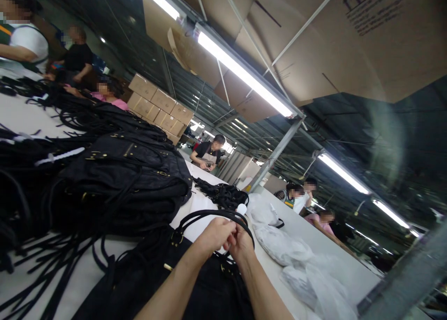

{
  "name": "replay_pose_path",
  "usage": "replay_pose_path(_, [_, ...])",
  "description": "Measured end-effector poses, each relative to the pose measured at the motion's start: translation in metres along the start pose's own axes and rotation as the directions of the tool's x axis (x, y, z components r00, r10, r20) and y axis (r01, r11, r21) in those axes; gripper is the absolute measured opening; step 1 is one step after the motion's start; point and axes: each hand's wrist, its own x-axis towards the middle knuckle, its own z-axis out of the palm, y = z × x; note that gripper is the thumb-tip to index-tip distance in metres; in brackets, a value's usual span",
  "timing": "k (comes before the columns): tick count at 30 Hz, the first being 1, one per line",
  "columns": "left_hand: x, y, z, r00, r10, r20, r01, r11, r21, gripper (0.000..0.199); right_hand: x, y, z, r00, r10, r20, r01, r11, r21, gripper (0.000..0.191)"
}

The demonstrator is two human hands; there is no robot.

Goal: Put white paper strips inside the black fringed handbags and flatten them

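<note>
A black handbag (153,282) with brass-coloured fittings lies on the white table in front of me, its looped handles (206,213) standing up. My right hand (241,241) is closed at the right side of the loop, with the handle passing along its fingers. Against it, my left hand (217,234) has its fingers bent into a pinch; what lies between them is hidden. A small white round piece (241,209) shows just above the fingertips, and I cannot tell what it is fixed to.
Black bags with loose straps are heaped (129,175) at the left. Beyond my hands lies a smaller black strapped pile (223,194). Clear plastic bags (296,245) line the right side near a metal post (275,154). Several people and stacked cartons (160,105) are farther back.
</note>
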Motion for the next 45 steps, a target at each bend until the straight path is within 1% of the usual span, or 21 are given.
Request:
replay_pose_path(2, [-0.012,0.017,-0.004,0.995,0.084,0.051,-0.090,0.988,0.130,0.020,-0.005,0.001,0.000,0.998,0.007,-0.061,0.000,0.994,0.107,0.031])
replay_pose_path(3, [-0.018,0.024,-0.004,0.983,0.175,0.061,-0.184,0.958,0.221,0.019,-0.010,0.002,0.000,0.997,0.025,-0.074,-0.015,0.991,0.135,0.030])
replay_pose_path(4, [-0.022,0.030,-0.004,0.952,0.297,0.072,-0.304,0.890,0.340,0.015,-0.015,0.002,0.001,0.996,0.046,-0.083,-0.032,0.986,0.163,0.029])
replay_pose_path(6, [-0.025,0.034,-0.003,0.835,0.532,0.139,-0.495,0.615,0.614,0.015,-0.026,0.001,0.003,0.992,0.083,-0.092,-0.063,0.977,0.203,0.029])
replay_pose_path(7, [-0.023,0.031,-0.003,0.785,0.591,0.186,-0.516,0.458,0.724,0.021,-0.032,0.000,0.005,0.991,0.097,-0.092,-0.076,0.974,0.215,0.030])
replay_pose_path(8, [-0.020,0.026,-0.003,0.768,0.603,0.218,-0.497,0.345,0.796,0.027,-0.038,0.000,0.007,0.990,0.110,-0.091,-0.087,0.971,0.223,0.031])
replay_pose_path(10, [-0.012,0.009,-0.003,0.815,0.543,0.205,-0.414,0.296,0.861,0.030,-0.048,-0.002,0.010,0.987,0.134,-0.086,-0.112,0.967,0.228,0.034])
replay_pose_path(12, [-0.004,-0.006,-0.001,0.858,0.494,0.138,-0.335,0.335,0.881,0.032,-0.056,-0.004,0.013,0.983,0.166,-0.084,-0.144,0.964,0.222,0.036])
replay_pose_path(15, [0.002,-0.020,0.004,0.872,0.490,-0.014,-0.258,0.483,0.837,0.035,-0.063,-0.010,0.015,0.974,0.210,-0.091,-0.187,0.960,0.207,0.038])
replay_pose_path(17, [0.002,-0.022,0.007,0.873,0.481,-0.076,-0.243,0.564,0.789,0.026,-0.068,-0.018,0.015,0.967,0.238,-0.095,-0.216,0.957,0.191,0.039])
replay_pose_path(19, [0.003,-0.022,0.009,0.873,0.481,-0.083,-0.252,0.589,0.768,0.017,-0.077,-0.028,0.014,0.957,0.275,-0.088,-0.258,0.952,0.164,0.040])
replay_pose_path(23, [0.003,-0.022,0.010,0.854,0.515,-0.075,-0.304,0.610,0.732,0.016,-0.102,-0.054,0.006,0.937,0.347,-0.029,-0.346,0.938,0.031,0.052])
replay_pose_path(25, [0.003,-0.022,0.012,0.846,0.529,-0.070,-0.334,0.628,0.703,0.015,-0.113,-0.067,0.000,0.954,0.295,-0.050,-0.299,0.946,-0.125,0.058])
replay_pose_path(28, [0.002,-0.021,0.014,0.850,0.524,-0.060,-0.367,0.670,0.646,0.014,-0.121,-0.084,-0.004,0.988,0.128,-0.086,-0.148,0.945,-0.290,0.062])
replay_pose_path(30, [0.001,-0.021,0.015,0.859,0.510,-0.048,-0.384,0.702,0.600,0.014,-0.122,-0.094,-0.004,0.996,0.080,-0.025,-0.084,0.963,-0.257,0.058])
replay_pose_path(32, [0.001,-0.020,0.015,0.868,0.496,-0.041,-0.394,0.735,0.552,0.014,-0.122,-0.103,-0.002,0.991,0.085,0.101,-0.069,0.986,-0.151,0.054])
replay_pose_path(35, [0.002,-0.020,0.013,0.874,0.483,-0.061,-0.397,0.778,0.487,0.013,-0.119,-0.112,-0.002,0.961,0.104,0.256,-0.090,0.994,-0.064,0.065])
replay_pose_path(37, [0.003,-0.019,0.012,0.871,0.485,-0.083,-0.402,0.798,0.449,0.012,-0.112,-0.113,-0.004,0.974,0.075,0.214,-0.042,0.987,-0.154,0.059])
replay_pose_path(39, [0.005,-0.018,0.012,0.867,0.487,-0.104,-0.407,0.814,0.416,0.012,-0.104,-0.110,-0.007,0.994,-0.004,0.112,0.039,0.950,-0.310,0.050])
replay_pose_path(41, [0.007,-0.018,0.012,0.868,0.483,-0.117,-0.410,0.829,0.380,0.013,-0.097,-0.105,-0.008,0.998,-0.039,0.057,0.059,0.915,-0.400,0.057])
replay_pose_path(45, [0.009,-0.019,0.012,0.869,0.478,-0.130,-0.422,0.852,0.310,0.011,-0.094,-0.099,-0.003,0.992,0.118,0.044,-0.093,0.924,-0.370,0.059])
